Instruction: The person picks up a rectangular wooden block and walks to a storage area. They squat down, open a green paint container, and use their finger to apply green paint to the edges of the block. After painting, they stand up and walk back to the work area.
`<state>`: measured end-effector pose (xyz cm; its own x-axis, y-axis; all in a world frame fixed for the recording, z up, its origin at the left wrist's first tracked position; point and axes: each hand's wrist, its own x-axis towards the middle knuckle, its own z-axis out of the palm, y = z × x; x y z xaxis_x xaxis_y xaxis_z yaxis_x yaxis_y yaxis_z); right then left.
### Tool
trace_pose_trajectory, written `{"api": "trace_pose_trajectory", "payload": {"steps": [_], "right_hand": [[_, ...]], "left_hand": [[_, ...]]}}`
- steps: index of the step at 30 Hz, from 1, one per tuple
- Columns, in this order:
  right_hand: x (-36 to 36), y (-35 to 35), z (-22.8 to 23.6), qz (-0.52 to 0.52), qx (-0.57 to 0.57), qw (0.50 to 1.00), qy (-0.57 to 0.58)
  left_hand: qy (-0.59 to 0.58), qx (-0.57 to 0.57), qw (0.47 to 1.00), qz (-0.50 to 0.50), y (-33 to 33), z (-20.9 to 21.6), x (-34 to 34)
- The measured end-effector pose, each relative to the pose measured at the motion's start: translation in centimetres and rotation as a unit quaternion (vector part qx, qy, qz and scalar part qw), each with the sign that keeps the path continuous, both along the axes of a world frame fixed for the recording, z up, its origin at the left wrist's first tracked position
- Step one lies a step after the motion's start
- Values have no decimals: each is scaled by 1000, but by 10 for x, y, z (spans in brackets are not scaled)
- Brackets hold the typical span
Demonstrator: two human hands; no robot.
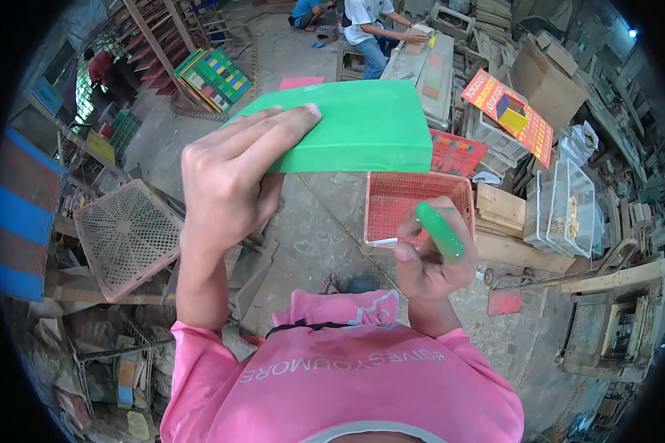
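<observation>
My left hand (233,166) is closed on a flat green board (362,122), fingers across its upper face and thumb underneath. The board is held up in front of me, roughly level, with its thick near edge facing me. To its right and lower, my right hand (440,269) is raised with its fingers curled round a glossy green oblong piece (441,230). This piece is rounded at the end and looks wet; its exact kind does not show. It is apart from the board.
Below the board stands a red plastic crate (419,188). A pale lattice crate (129,236) leans at left. Multicoloured panels (214,77) stand at far left. White crates (561,207) and a red-orange board (510,114) are at right. A person (366,26) works at a far bench (425,70).
</observation>
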<state>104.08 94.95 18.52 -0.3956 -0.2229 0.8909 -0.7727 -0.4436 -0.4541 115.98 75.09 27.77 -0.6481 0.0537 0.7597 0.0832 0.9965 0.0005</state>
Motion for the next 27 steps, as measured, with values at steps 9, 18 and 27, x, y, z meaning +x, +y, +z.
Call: {"api": "trace_pose_trajectory", "payload": {"steps": [9,18,27], "right_hand": [[-35,-50,30,-12,1,994,110],[-37,-67,22,14,-34,995,97],[-32,-73,19,5,-14,997,81]], "left_hand": [[16,-33,999,23,-27,24,-10],[33,-31,998,31,-30,22,-13],[43,-37,998,27,-37,20,-13]]}}
